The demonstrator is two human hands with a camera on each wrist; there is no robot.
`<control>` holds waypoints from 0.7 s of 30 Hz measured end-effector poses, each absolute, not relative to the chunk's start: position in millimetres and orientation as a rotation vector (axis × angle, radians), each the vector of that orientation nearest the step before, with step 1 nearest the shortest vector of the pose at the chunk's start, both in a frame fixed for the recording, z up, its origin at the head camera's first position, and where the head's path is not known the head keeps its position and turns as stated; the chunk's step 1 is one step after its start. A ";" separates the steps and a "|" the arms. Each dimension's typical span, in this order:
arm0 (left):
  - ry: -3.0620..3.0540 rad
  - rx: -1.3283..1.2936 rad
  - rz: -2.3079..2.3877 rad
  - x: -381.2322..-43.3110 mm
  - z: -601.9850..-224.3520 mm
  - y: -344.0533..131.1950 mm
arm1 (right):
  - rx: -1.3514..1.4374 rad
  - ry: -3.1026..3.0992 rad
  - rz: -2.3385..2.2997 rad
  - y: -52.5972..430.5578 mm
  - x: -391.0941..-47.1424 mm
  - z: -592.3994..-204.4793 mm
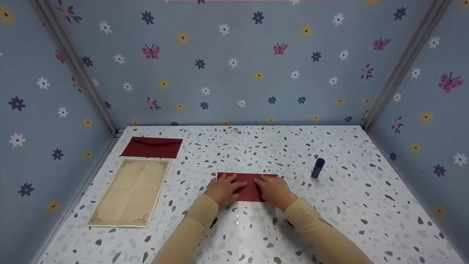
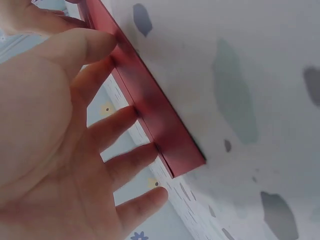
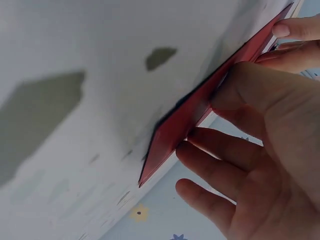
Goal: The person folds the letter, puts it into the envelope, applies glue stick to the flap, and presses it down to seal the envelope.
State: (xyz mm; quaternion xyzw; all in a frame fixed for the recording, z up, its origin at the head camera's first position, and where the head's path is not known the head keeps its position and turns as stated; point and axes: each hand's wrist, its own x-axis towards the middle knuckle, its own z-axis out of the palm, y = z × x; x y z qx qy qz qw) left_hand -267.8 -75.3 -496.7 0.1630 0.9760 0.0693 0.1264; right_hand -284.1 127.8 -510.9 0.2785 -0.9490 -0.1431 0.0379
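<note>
- Ahead of me stands a pale blue back wall [image 1: 220, 79], with a left wall [image 1: 36, 135] and a right wall [image 1: 447, 124] flaring out at my sides.
- All three carry one print: pink butterflies [image 1: 151, 51], white flowers [image 1: 224, 29], yellow flowers [image 1: 306, 30], dark flowers [image 1: 258, 17] and small leafy sprigs [image 1: 152, 103].
- A grey strip [image 1: 76, 66] slants up the left corner, and a matching strip [image 1: 405, 65] slants up the right corner.
- Before me spreads a white tabletop [image 1: 220, 150] patterned with grey flecks [image 1: 389, 197], its far edge running along the foot of the back wall.
- My light is soft; a thin streak of glare [image 1: 237, 219] shines on the tabletop's near part.
- In both wrist views I see flowered wall beyond the tabletop.
</note>
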 end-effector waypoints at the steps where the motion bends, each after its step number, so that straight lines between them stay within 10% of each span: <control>1: 2.849 0.475 0.210 -267.5 -496.9 -75.6 | 0.843 -2.907 -0.404 128.5 -284.3 -511.4; 21: 2.974 0.494 0.304 -269.6 -499.9 -90.3 | 0.926 -2.995 -0.013 159.8 -298.8 -504.2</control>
